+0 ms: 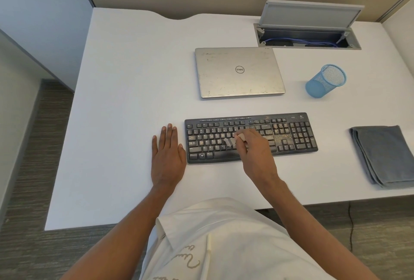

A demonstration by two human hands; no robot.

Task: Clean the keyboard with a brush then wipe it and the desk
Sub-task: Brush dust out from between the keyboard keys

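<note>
With my right hand (pixel 253 149) pinching the brush (pixel 229 142) and my left hand (pixel 168 154) flat, fingers together, beside the keyboard (pixel 298 132), I'd sweep short, light strokes toward the crumbs (pixel 282 137).

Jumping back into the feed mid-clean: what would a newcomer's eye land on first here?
The right hand pinches a small brush over the middle keys of the black keyboard, whose right part is speckled with pale dust. The left hand lies flat on the desk just left of it. Behind sit a scuffed closed Dell laptop and a blue mesh pen cup, with a folded grey cloth at the right edge.
</note>
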